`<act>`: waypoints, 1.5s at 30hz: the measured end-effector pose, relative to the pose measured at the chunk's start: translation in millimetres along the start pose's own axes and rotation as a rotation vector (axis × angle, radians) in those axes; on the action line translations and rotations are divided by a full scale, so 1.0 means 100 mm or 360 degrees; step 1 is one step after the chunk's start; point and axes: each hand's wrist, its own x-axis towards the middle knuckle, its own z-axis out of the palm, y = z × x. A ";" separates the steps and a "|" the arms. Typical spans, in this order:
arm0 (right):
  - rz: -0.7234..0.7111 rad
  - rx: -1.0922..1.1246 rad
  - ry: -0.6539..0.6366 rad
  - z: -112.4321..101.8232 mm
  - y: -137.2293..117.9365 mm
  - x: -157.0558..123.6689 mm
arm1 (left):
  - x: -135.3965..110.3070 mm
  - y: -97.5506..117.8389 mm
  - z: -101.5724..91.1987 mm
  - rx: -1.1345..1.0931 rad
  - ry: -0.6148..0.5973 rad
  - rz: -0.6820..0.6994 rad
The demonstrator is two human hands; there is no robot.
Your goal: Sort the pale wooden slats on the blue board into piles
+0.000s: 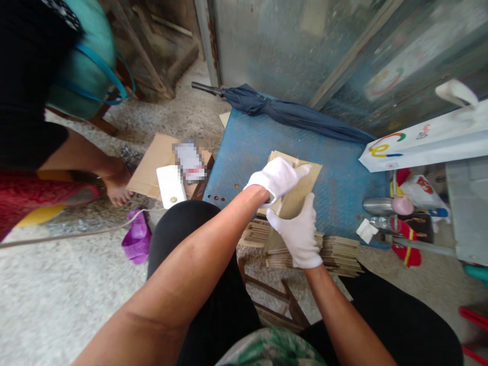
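Observation:
My left hand, in a white glove, lies over flat brown paper pieces on a blue board, with fingers stretched toward the right. Close in front of me is my right hand, also white-gloved. Its thumb and fingers are spread apart at the near part of the brown paper; contact under the palm is hidden. Below it, stacks of similar brown pieces sit along the board's near edge, partly covered by my right hand and wrist.
A folded dark umbrella lies along the far edge of the blue board. At right are a white paper bag and a metal bottle. A cardboard box with a white device stands left, near a seated person and a purple slipper.

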 end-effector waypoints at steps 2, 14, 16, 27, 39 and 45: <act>-0.0020 0.0062 -0.0062 -0.01 0.02 0.11 | 0.05 -0.01 -0.01 -0.0072 0.0034 -0.0016; 0.0286 -0.0079 -0.0134 0.18 0.05 1.11 | -0.01 -0.03 -0.32 -0.0128 0.0547 -0.0067; 0.0303 -0.0091 -0.0108 0.30 0.07 1.23 | -0.01 -0.03 -0.33 -0.0141 0.0555 -0.0068; 0.0481 -0.0341 0.0037 0.82 0.03 1.19 | -0.02 -0.10 -0.45 -0.0123 0.0588 -0.0033; 0.0451 -0.0469 -0.0156 0.86 -0.05 1.19 | -0.01 -0.12 -0.41 -0.0139 0.0601 -0.0006; 0.0507 -0.0591 -0.0160 0.86 -0.14 1.13 | 0.00 -0.12 -0.39 -0.0156 0.0594 0.0019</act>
